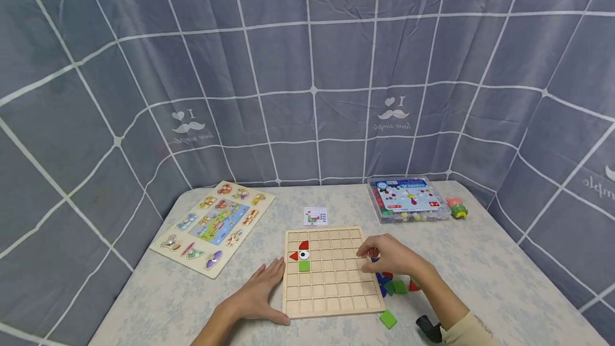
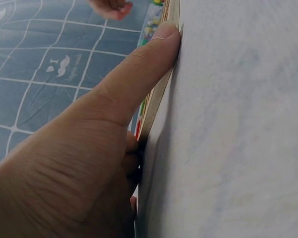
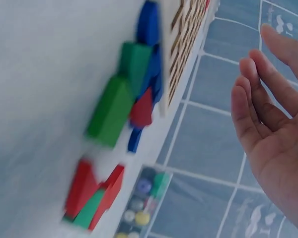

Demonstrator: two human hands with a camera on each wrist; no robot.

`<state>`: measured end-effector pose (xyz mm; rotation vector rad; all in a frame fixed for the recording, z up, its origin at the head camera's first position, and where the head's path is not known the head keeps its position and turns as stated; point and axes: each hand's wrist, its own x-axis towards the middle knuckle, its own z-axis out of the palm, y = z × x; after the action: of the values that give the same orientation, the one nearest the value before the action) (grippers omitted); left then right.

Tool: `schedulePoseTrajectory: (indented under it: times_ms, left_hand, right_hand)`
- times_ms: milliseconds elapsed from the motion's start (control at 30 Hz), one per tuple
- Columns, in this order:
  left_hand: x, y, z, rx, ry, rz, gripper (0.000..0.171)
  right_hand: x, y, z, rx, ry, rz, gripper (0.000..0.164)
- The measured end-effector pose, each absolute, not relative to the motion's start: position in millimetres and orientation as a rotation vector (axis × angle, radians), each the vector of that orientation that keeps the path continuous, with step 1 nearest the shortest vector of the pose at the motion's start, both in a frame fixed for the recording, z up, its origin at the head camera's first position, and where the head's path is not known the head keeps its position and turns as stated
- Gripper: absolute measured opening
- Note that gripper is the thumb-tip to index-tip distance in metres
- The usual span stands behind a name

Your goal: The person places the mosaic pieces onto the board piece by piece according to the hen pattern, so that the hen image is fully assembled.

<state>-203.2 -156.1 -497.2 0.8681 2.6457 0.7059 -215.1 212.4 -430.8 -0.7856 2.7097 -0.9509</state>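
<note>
A square wooden grid board [image 1: 336, 282] lies on the table. On its left part sit a red quarter-round piece [image 1: 304, 245], a red triangle [image 1: 294, 256], a white piece with an eye [image 1: 304, 254] and a green square [image 1: 304, 266]. My left hand [image 1: 259, 292] rests at the board's left side, its thumb touching the edge near the front corner; the left wrist view shows the thumb [image 2: 139, 69] straight against the wood. Over the board's right edge hovers my right hand [image 1: 391, 255]. In the right wrist view its fingers are loosely bent, with nothing visible between them.
Blue, green and red pieces [image 1: 400, 286] lie right of the board, with one green square [image 1: 388, 319] nearer the front. Behind the board is a small pattern card [image 1: 315, 217]. A picture puzzle [image 1: 213, 228], a clear box [image 1: 408, 200] and a toy figure [image 1: 457, 208] stand farther out.
</note>
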Motion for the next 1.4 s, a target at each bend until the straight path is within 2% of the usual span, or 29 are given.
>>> schedulePoseTrajectory:
  times_ms: [600,1400]
  left_hand:
    - [-204,-157,-497,0.852,2.631,0.702,0.129]
    - [-203,-156,-497,0.833,2.627,0.718,0.127]
  right_hand:
    - [-187,277,-459,-0.602,2.63,-0.979,0.03]
    - [-184,286,-466,-0.632,2.633,-0.907,0.023]
